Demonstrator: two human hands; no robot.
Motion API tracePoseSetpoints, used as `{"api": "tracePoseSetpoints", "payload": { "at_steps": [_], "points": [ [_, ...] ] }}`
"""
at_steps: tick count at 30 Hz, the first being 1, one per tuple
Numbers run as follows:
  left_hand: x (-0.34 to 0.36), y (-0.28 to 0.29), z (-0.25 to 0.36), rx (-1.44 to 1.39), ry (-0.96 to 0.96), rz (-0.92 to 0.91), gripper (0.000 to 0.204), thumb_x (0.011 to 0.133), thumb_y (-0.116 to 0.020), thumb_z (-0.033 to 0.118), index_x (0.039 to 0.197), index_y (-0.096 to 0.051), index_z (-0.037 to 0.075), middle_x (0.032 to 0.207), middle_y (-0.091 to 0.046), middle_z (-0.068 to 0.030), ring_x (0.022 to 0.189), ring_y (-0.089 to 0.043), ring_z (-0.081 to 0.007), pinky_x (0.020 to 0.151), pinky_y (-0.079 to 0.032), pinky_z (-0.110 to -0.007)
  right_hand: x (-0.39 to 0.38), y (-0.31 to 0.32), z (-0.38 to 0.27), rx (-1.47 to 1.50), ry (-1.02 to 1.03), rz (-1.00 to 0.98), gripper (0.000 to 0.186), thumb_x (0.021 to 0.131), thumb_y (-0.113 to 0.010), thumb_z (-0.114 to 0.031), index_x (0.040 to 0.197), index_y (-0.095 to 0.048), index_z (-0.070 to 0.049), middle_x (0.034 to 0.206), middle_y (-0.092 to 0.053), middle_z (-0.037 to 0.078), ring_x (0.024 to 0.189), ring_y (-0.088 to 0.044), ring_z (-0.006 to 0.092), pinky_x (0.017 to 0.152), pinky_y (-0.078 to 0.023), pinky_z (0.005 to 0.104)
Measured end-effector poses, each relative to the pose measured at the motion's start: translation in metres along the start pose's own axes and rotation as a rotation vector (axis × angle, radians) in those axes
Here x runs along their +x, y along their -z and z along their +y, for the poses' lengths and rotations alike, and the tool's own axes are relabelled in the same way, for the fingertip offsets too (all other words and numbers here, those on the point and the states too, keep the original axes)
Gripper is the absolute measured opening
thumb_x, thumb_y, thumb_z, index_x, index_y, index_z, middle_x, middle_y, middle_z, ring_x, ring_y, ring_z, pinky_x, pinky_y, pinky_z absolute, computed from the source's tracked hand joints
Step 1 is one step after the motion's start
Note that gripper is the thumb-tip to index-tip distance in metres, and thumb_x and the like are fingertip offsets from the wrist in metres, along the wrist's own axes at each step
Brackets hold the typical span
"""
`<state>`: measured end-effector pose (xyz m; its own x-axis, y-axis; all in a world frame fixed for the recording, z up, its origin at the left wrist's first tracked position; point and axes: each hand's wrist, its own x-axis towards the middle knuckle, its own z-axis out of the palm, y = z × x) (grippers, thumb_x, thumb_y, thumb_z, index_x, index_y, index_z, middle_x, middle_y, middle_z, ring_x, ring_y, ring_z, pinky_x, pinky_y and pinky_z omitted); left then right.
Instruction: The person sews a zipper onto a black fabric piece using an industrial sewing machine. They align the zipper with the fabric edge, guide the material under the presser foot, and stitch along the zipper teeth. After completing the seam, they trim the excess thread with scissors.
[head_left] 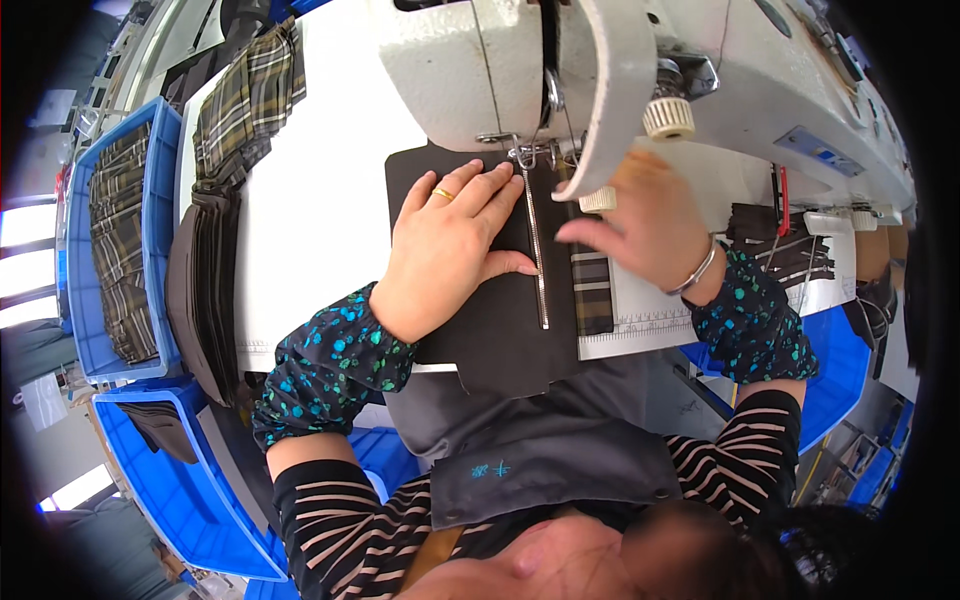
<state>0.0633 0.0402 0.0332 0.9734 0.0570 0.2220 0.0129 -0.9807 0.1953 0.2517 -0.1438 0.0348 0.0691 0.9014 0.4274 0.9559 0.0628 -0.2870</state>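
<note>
My left hand (455, 235) lies open, fingers spread, on a dark brown fabric panel (435, 345) beneath the sewing machine head (460, 80). A long metal zipper (542, 305) runs down the panel beside that hand, up to the presser foot (527, 156). A plaid fabric strip (593, 305) lies along the panel’s right side. My right hand (640, 220) is raised right of the needle area, beside a white knob (598, 200), thumb stretched out; its other fingers are blurred and partly behind the machine’s curved guard.
Plaid pieces (240, 110) and stacked brown panels (205, 300) lie at the table’s left, beside blue bins (170, 480) holding fabric. Zippers (780, 250) and a red-handled tool (783, 200) lie at the right. Another blue bin (835, 380) is below the table’s right edge.
</note>
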Motion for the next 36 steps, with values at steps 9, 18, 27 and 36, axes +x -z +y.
{"api": "tracePoseSetpoints", "payload": {
  "at_steps": [9, 18, 27, 36],
  "points": [
    [0.002, -0.003, -0.004, 0.023, -0.012, -0.002, 0.082, 0.077, -0.076, 0.058, 0.141, -0.065, 0.008, 0.144, -0.063, -0.0047, 0.135, -0.057, -0.028, 0.112, -0.045, -0.054, 0.014, 0.023, 0.012, 0.232, -0.336, 0.435, 0.015, 0.097, -0.075, -0.02, 0.097, -0.083, -0.007, 0.088, -0.08, 0.008, 0.08, -0.075, 0.023, 0.071, -0.056, 0.0317],
    [0.002, 0.001, 0.0, 0.049, -0.007, 0.002, 0.082, 0.075, -0.079, 0.054, 0.142, -0.065, 0.008, 0.141, -0.067, -0.0045, 0.135, -0.059, -0.0273, 0.113, -0.044, -0.044, 0.013, 0.016, 0.022, 0.145, -0.219, 0.493, 0.011, 0.095, -0.074, -0.009, 0.095, -0.081, 0.0, 0.08, -0.078, 0.01, 0.071, -0.074, 0.0181, 0.067, -0.055, 0.0316],
    [-0.003, 0.0, 0.003, -0.063, 0.016, 0.005, 0.084, 0.076, -0.083, 0.048, 0.143, -0.062, 0.003, 0.143, -0.065, -0.0103, 0.135, -0.058, -0.0322, 0.111, -0.047, -0.044, -0.001, 0.001, -0.005, -0.141, -0.084, 0.054, 0.046, 0.085, -0.077, -0.047, 0.116, -0.077, -0.012, 0.107, -0.074, 0.005, 0.107, -0.068, 0.0265, 0.096, -0.052, 0.042],
    [-0.016, -0.006, 0.01, -0.225, 0.023, -0.025, 0.084, 0.077, -0.084, 0.046, 0.14, -0.06, -0.004, 0.146, -0.06, -0.0175, 0.143, -0.052, -0.039, 0.115, -0.048, -0.052, -0.014, -0.023, -0.019, -0.122, 0.059, -0.104, 0.073, 0.068, -0.08, -0.057, 0.123, -0.073, -0.01, 0.116, -0.071, 0.003, 0.124, -0.062, 0.0276, 0.114, -0.044, 0.0488]
  ]
}}
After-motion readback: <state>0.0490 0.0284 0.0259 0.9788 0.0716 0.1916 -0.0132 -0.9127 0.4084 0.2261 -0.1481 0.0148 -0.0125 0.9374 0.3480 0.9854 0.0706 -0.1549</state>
